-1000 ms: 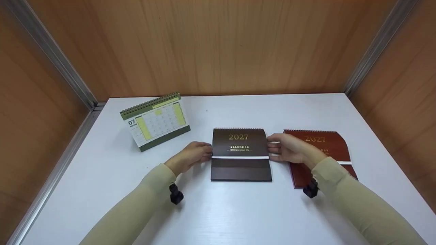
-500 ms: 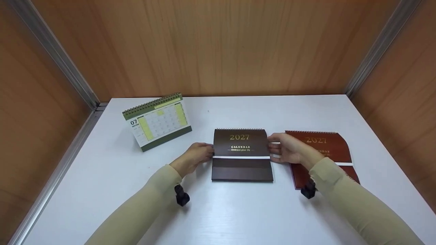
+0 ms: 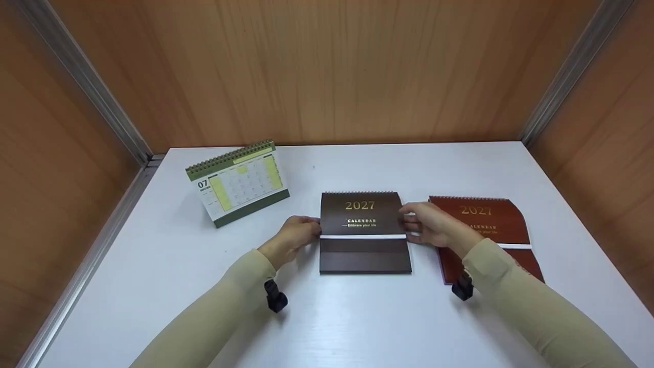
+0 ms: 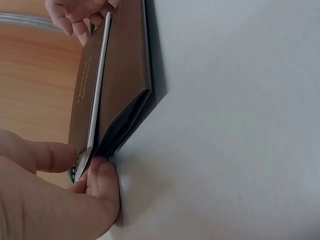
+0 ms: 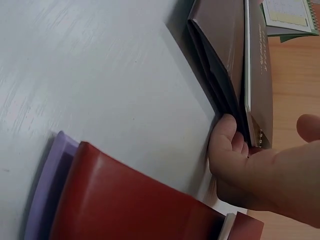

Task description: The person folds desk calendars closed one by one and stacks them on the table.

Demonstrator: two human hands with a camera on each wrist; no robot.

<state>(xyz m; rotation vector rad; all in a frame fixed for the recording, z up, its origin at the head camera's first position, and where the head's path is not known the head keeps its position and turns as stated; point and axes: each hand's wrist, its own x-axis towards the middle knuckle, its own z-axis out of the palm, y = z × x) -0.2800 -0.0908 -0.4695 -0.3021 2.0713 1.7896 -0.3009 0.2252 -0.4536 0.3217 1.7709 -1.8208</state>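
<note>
A dark brown desk calendar [image 3: 365, 255] marked 2027 in gold stands at mid-table, its cover over a white page edge and a sloping base. My left hand [image 3: 296, 236] holds its left side. In the left wrist view, the thumb [image 4: 55, 156] lies by the cover while curled fingers [image 4: 104, 182] reach the open end of the base. My right hand [image 3: 431, 225] grips the right side, and in the right wrist view its bent fingers [image 5: 225, 137] meet the base's edge. Parts of the fingers are hidden behind the calendar.
A reddish-brown 2027 calendar [image 3: 490, 220] sits at the right, partly under my right forearm in the head view. At the back left stands a green and white calendar [image 3: 245, 184] showing 07. Wooden panels [image 3: 327, 71] border the white table [image 3: 357, 327].
The head view has shifted slightly. My left hand has edged closer in at the brown calendar's side, and both hands stay at its sides.
</note>
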